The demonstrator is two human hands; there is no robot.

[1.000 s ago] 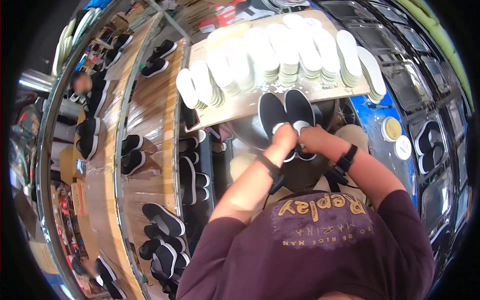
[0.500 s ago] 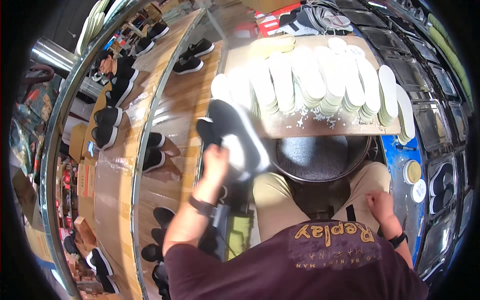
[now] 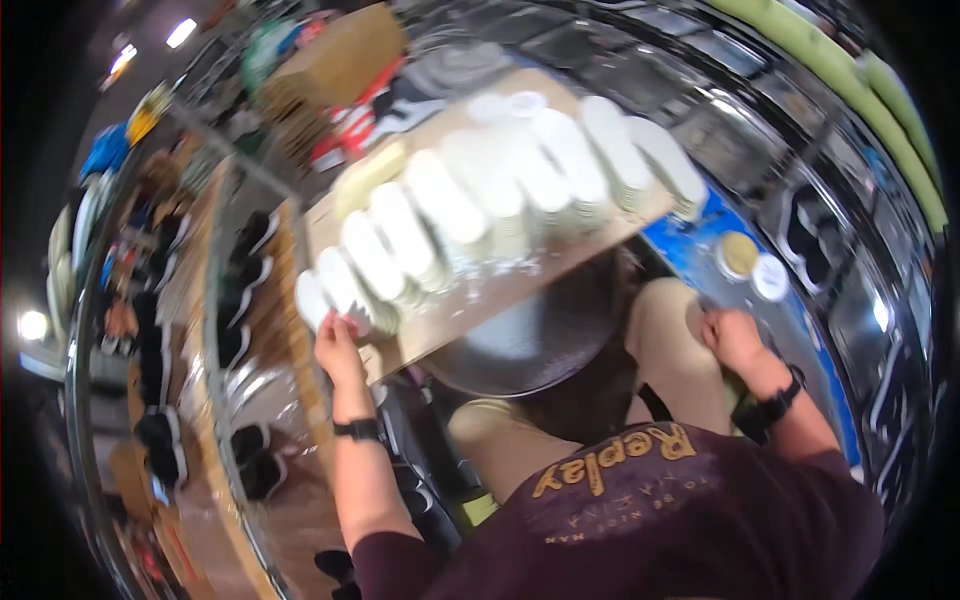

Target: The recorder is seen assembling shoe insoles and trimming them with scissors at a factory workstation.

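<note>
White insoles (image 3: 445, 200) stand in several leaning stacks along a tan board (image 3: 590, 245) in front of me. At the board's near left corner, my left hand (image 3: 338, 350) pinches the lower end of the leftmost insole (image 3: 312, 298); motion blur softens its fingertips. My right hand (image 3: 733, 340) is curled into a fist against my right knee (image 3: 670, 305), and nothing shows in it. Below the board, a round dark basin (image 3: 520, 345) sits between my knees.
Black shoes with white soles (image 3: 160, 445) line the wooden shelves (image 3: 300, 415) on my left. Two small round tubs (image 3: 738, 255) stand on a blue surface (image 3: 690, 235) at right. Metal racks rise beyond it. A cardboard box (image 3: 340, 55) is at the far left.
The black shoe with a white sole has left my left hand, which now touches the leftmost insole. The view has swung, tilting the board. My right hand stays fisted by my knee.
</note>
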